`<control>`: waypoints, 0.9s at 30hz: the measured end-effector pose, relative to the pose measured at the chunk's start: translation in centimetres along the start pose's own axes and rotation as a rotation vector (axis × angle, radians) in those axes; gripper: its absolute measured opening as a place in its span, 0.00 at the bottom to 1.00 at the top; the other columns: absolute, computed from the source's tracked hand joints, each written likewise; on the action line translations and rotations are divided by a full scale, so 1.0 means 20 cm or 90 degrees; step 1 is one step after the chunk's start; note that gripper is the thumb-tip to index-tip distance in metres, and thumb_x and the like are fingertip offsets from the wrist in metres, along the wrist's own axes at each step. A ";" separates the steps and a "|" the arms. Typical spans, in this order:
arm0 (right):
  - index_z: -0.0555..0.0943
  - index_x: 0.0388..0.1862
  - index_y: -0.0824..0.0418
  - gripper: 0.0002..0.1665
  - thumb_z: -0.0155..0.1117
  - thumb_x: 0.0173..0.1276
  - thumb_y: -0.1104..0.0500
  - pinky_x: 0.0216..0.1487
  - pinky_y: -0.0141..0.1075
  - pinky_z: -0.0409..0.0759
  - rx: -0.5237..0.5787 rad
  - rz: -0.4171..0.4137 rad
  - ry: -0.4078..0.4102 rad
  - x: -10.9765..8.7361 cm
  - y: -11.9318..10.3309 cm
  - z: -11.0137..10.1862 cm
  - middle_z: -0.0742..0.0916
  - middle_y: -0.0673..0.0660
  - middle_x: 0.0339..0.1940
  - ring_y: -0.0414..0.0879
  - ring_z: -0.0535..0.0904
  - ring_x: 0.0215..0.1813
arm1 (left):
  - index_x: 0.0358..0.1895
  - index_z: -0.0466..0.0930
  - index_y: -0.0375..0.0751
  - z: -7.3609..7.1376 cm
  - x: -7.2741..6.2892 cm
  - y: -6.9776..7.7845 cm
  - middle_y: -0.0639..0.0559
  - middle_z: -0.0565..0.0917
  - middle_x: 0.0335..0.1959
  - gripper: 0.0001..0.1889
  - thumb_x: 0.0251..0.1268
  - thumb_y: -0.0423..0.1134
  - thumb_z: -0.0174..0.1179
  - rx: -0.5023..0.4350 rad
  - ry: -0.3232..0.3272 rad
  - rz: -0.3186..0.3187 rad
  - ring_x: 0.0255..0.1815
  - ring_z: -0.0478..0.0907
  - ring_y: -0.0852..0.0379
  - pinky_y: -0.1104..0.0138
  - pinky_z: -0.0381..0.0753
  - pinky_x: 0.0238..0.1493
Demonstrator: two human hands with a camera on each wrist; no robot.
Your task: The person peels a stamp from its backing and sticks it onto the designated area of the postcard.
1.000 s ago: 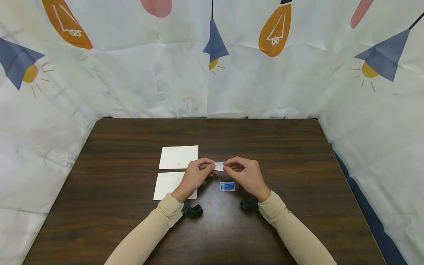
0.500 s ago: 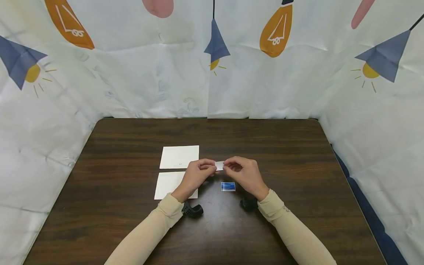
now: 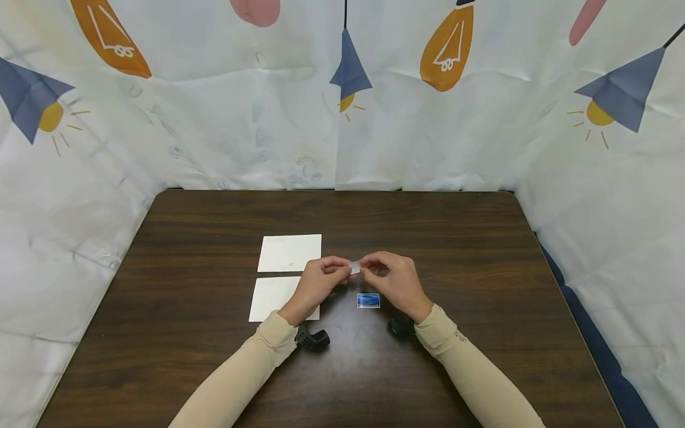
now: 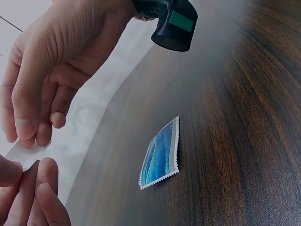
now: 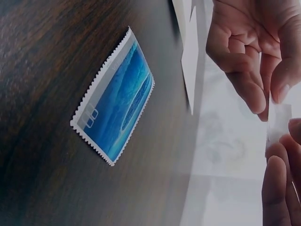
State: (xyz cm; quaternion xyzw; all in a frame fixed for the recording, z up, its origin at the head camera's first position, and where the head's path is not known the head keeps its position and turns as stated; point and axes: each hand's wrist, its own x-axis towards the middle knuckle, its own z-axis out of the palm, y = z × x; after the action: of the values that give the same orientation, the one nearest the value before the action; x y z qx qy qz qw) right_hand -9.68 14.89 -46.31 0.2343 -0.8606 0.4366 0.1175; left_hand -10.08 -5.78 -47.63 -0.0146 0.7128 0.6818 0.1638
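Over the middle of the table, my left hand [image 3: 317, 284] and right hand [image 3: 397, 284] pinch opposite ends of a small white piece of paper [image 3: 355, 267]. Fingertips hide much of this paper, and the right wrist view shows its pale, plain face [image 5: 279, 120]. Below it, on the tabletop, lies a blue postage stamp [image 3: 368, 301] with a white perforated edge. In the left wrist view this stamp [image 4: 161, 153] lies face up, its edges slightly raised; neither hand touches it. My left forearm and wrist partly cover the nearer of two white paper rectangles [image 3: 270, 294].
The farther white paper rectangle [image 3: 289, 252], with tiny print near its lower edge, lies just beyond the nearer one. Black wrist devices [image 3: 313, 340] hang under both wrists. A dark wood table [image 3: 455, 368] stands before a white patterned curtain [image 3: 257, 119].
Less of the small white paper shows between the fingertips, and it sits more tilted. Both hands keep pinching it and have barely shifted. The stamp and the white rectangles stay put.
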 end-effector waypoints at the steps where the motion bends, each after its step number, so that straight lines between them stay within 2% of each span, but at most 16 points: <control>1: 0.89 0.42 0.57 0.08 0.74 0.65 0.65 0.39 0.33 0.88 -0.004 -0.003 0.003 0.00 0.00 0.00 0.92 0.52 0.36 0.39 0.85 0.34 | 0.51 0.87 0.35 0.00 0.00 0.00 0.40 0.92 0.45 0.11 0.72 0.36 0.64 0.000 0.000 0.000 0.47 0.91 0.49 0.63 0.89 0.48; 11: 0.90 0.45 0.60 0.12 0.77 0.62 0.66 0.41 0.36 0.89 -0.016 0.008 0.002 0.01 0.00 0.02 0.92 0.54 0.38 0.43 0.88 0.37 | 0.50 0.86 0.33 0.01 0.01 -0.01 0.43 0.93 0.42 0.11 0.71 0.36 0.65 -0.009 0.006 0.018 0.41 0.90 0.58 0.70 0.88 0.44; 18: 0.89 0.45 0.60 0.13 0.78 0.61 0.65 0.42 0.36 0.90 -0.009 0.011 -0.007 0.00 0.00 0.03 0.93 0.55 0.39 0.43 0.89 0.38 | 0.49 0.87 0.34 0.02 0.00 0.00 0.43 0.93 0.42 0.11 0.70 0.36 0.66 -0.011 0.011 0.014 0.44 0.91 0.49 0.70 0.89 0.43; 27: 0.90 0.44 0.59 0.12 0.79 0.61 0.64 0.42 0.36 0.90 -0.020 0.013 -0.010 0.01 0.00 0.04 0.93 0.55 0.39 0.43 0.89 0.37 | 0.50 0.87 0.35 0.02 0.00 0.00 0.42 0.93 0.42 0.11 0.70 0.36 0.66 -0.008 0.010 0.010 0.45 0.90 0.44 0.69 0.89 0.44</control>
State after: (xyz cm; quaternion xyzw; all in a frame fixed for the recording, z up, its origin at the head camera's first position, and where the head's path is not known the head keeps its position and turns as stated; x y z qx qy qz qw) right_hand -9.76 14.25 -46.67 0.2267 -0.8705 0.4227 0.1100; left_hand -9.93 -5.37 -47.61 -0.0156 0.7100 0.6873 0.1527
